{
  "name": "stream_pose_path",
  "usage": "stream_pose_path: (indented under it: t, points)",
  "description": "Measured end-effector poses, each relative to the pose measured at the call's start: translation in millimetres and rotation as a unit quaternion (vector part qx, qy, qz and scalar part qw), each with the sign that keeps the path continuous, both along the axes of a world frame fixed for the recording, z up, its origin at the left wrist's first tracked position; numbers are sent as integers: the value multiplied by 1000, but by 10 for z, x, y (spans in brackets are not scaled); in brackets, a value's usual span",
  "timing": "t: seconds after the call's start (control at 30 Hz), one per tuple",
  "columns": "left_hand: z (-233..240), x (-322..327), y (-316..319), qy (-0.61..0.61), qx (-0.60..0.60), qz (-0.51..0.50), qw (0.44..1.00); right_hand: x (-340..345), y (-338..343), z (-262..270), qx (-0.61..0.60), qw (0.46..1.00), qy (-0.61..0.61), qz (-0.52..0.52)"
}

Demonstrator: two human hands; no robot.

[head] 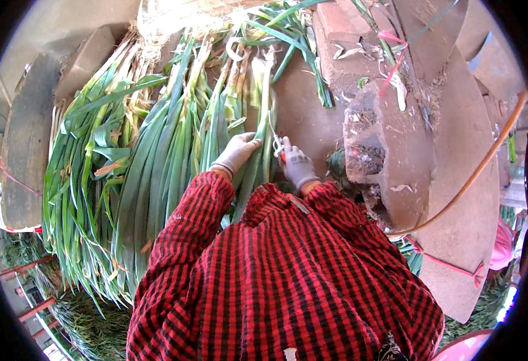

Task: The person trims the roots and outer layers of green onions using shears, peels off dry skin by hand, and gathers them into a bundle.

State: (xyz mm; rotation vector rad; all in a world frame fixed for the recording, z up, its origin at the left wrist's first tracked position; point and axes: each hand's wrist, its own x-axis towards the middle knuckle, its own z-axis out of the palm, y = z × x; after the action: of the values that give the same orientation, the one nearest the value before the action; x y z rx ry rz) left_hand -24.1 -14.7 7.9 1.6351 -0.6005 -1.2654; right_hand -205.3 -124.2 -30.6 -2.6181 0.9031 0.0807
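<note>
My left hand [239, 152], in a pale knit glove, grips a leek [264, 108] around its green leaves, its whitish root end pointing away from me. In my gloved right hand [298, 167] is a small silver blow gun [278, 145] with a thin nozzle and a red part. The nozzle points up beside the leek's stalk, and my fingers hide most of the handle. To the left lies a thick row of leeks [169, 140], roots away from me and long leaves hanging toward me.
Loose leek leaves [311, 58] lie at the far side. A dirty hollow block [395, 149] and bricks [354, 27] stand at right, with pink string [395, 67]. An orange-brown hose [480, 169] curves along the right. At left stand a worn board [27, 149] and a brick [86, 63].
</note>
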Motion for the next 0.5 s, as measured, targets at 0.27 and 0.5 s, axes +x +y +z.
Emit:
stream_pose_path:
  t: [0.27, 0.5]
  points:
    - [-158, 20, 4, -22, 5, 4, 1000, 514, -411, 20, 5, 1000, -1, -26]
    - [-335, 45, 17, -15, 2, 29, 999, 1309, -1116, -291, -8, 997, -22, -76]
